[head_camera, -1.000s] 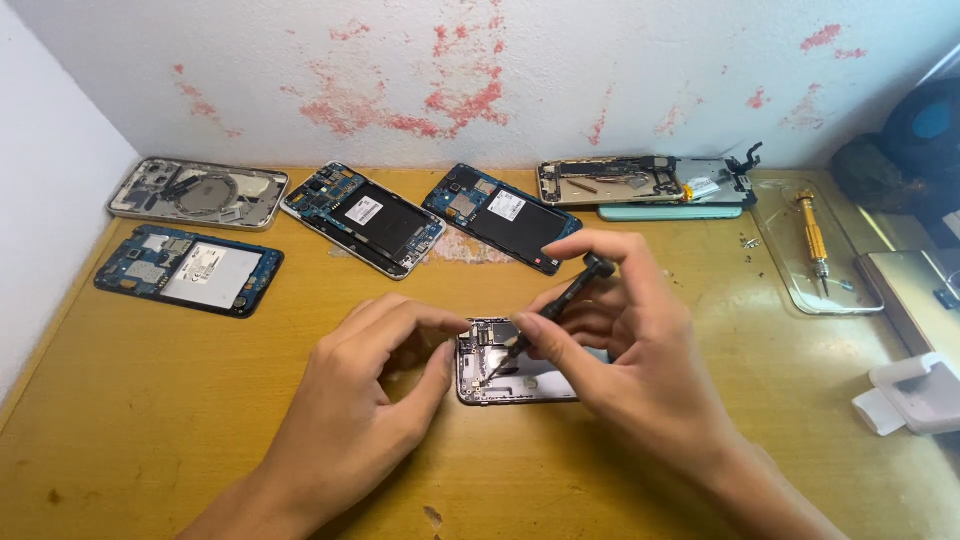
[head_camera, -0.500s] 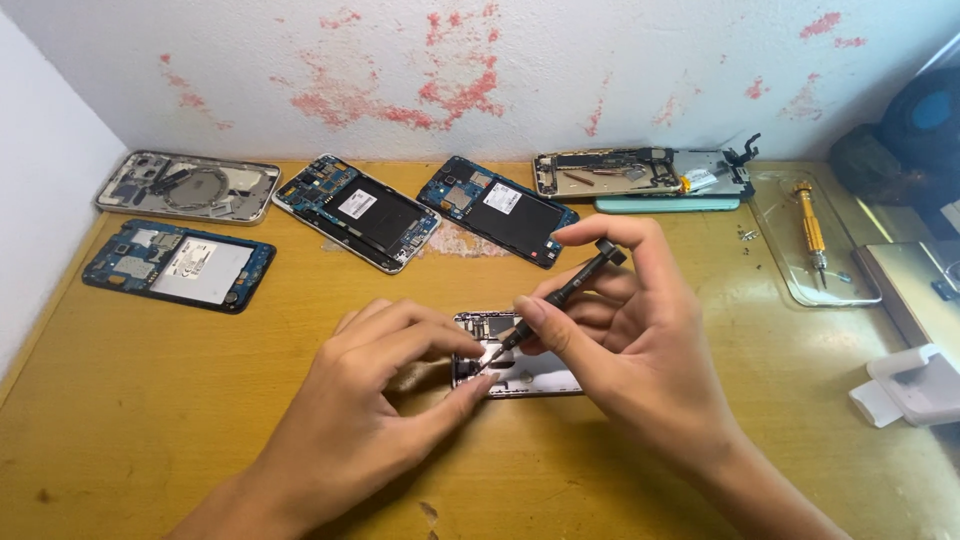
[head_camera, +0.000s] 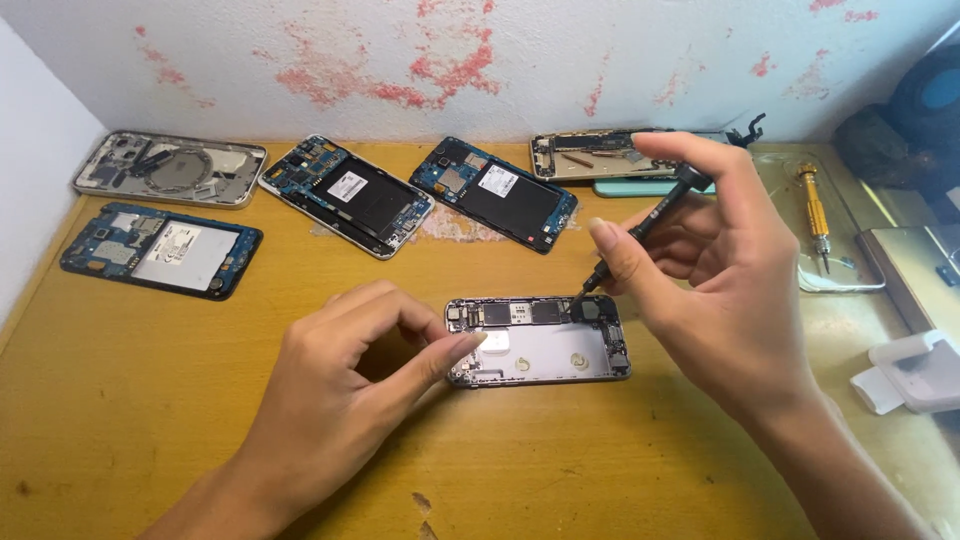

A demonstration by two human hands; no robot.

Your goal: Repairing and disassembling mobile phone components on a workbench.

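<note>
An opened grey phone chassis (head_camera: pixel 545 345) lies flat on the wooden table (head_camera: pixel 120 400), its circuit board exposed along the far edge. My left hand (head_camera: pixel 350 375) rests at the chassis's left end, thumb and forefinger pinching a small white piece (head_camera: pixel 494 341) over it. My right hand (head_camera: pixel 715 270) grips a thin black screwdriver (head_camera: pixel 640 230), slanted down to the left, with its tip on the board near the chassis's upper right corner.
Several other opened phones lie along the back: a silver one (head_camera: pixel 170 168), two dark ones (head_camera: pixel 345 195) (head_camera: pixel 495 195), a blue one (head_camera: pixel 160 250) at left, a gold one (head_camera: pixel 590 155). A yellow-handled screwdriver (head_camera: pixel 815 210) and a white object (head_camera: pixel 915 372) lie at right.
My hands have drawn apart, uncovering the grey chassis. The right hand has risen and shifted right with the screwdriver; the left hand has slid to the chassis's left end.
</note>
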